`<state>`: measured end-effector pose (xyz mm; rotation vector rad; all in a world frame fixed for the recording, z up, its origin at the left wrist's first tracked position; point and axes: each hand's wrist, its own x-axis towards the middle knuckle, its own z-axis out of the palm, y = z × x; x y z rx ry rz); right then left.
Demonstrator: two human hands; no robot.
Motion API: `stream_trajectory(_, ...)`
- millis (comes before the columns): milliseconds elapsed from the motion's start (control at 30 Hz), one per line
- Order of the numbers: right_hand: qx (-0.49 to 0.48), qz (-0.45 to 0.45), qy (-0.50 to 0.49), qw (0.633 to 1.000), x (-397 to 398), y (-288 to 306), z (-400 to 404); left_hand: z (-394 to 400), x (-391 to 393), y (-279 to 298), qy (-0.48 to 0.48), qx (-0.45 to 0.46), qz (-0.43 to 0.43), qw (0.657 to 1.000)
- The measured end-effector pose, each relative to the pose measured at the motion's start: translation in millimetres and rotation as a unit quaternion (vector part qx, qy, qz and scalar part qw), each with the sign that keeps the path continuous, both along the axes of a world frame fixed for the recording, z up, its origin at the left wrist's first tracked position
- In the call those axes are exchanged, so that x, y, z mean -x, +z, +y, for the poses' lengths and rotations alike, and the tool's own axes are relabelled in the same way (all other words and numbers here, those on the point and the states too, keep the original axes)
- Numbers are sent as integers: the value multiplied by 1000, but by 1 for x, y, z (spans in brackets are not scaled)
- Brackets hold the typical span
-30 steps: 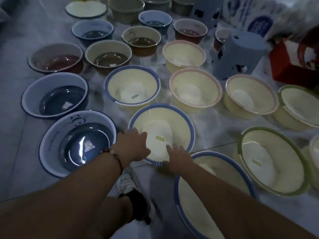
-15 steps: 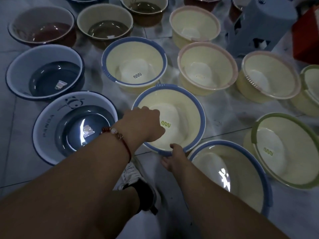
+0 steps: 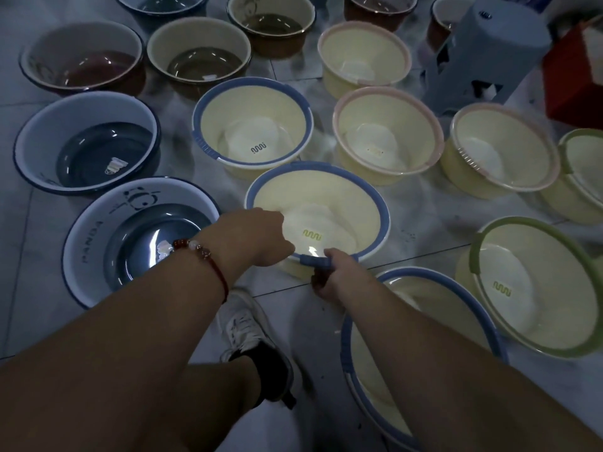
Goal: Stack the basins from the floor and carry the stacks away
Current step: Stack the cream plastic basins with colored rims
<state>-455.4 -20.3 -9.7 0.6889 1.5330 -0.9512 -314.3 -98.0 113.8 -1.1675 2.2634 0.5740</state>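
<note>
Two hands hold one cream round plastic basin with a blue rim [image 3: 318,220] at the centre of the tiled floor [image 3: 424,220]. The left hand [image 3: 251,236] curls over its rim at eight o'clock. The right hand [image 3: 336,275] pinches the blue rim handle at six o'clock. It looks light, stiff and slick; the rim seems the safest hold. At four o'clock lies a larger matching basin [image 3: 424,288].

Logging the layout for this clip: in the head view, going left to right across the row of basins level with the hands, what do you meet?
Panda basin → left hand → blue-rimmed cream basin, gripped by both hands → right hand at its near rim → green-rimmed basin.
</note>
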Motion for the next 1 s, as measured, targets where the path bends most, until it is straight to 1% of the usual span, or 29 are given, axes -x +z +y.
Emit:
stream_trajectory(100, 14, 21, 51, 998, 27, 17, 0, -2, 1, 6, 10, -11, 16, 1000)
stream_trajectory(167, 12, 32, 56, 998, 50, 29, 8, -3, 1, 9, 15, -7, 26, 1000)
stream_trajectory(333, 53, 94, 119, 987, 105, 75, 49, -1, 4, 10, 38, 3, 55, 998)
stream_trajectory(500, 76, 141, 130, 978, 160, 134, 110, 9, 13, 10, 55, 12, 132, 990)
stream_trajectory(633, 66, 177, 139, 972, 201, 160, 169, 24, 33, 8, 85, -39, 197, 976)
stream_trajectory(767, 81, 182, 129, 971, 230, 173, 227, 43, 63, 0, 154, -94, 239, 954)
stream_trajectory(900, 104, 178, 120, 971, 242, 171, 273, 72, 94, 0, 250, -211, 281, 902)
stream_trajectory(1000, 118, 181, 76, 973, 241, 150, 301, 90, 112, -3, 274, -258, 279, 884)
